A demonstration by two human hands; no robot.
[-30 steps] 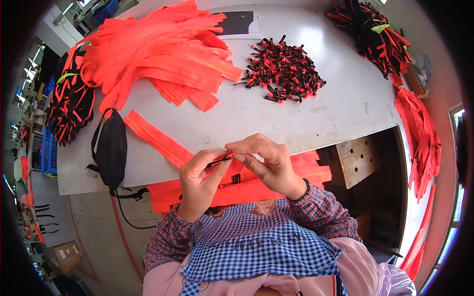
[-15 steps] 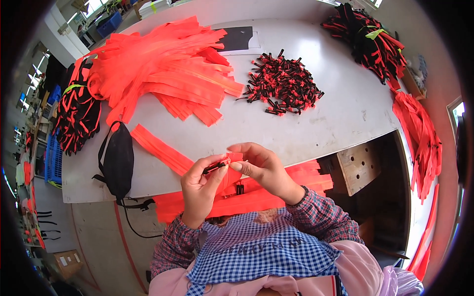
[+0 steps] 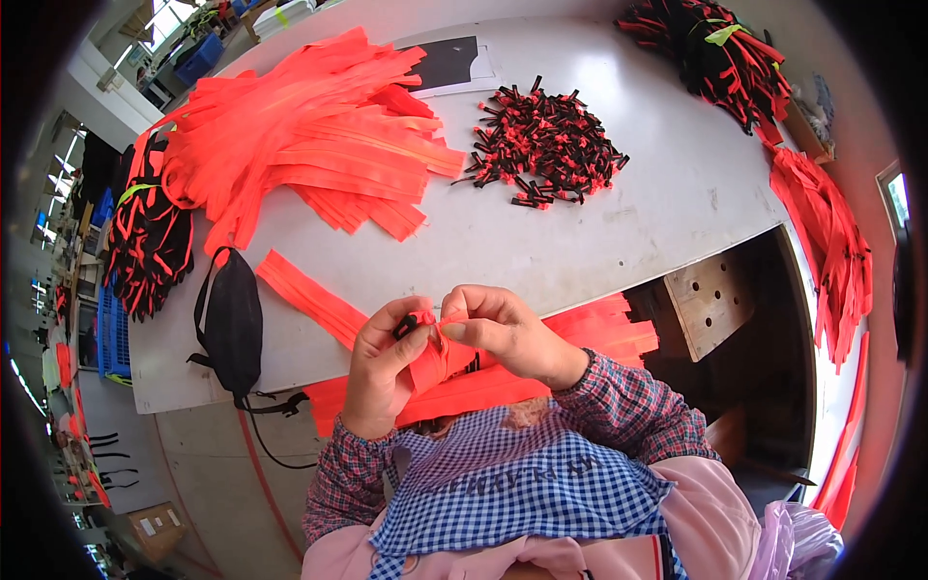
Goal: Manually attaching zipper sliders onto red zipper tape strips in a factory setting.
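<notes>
While I watch from the head view, my left hand is pinched around a small black slider piece and the end of an orange tape strip, holding both just above the near edge of the tabletop. I judge the strip light, limp and a little slick, so it would fold and slide if held far from the end; the best hold is right at the tip, flat between thumb and forefinger. The slider looks tiny, hard and easy to drop, best gripped by its sides. Just to the right, touching the same strip end, my right hand is curled with its fingertips pressing on the tape beside the slider. More orange strips hang over the edge below both hands. Up and left of the left hand lies a big fan of orange strips, and up from the right hand sits a heap of black-and-red sliders, well apart from it.
</notes>
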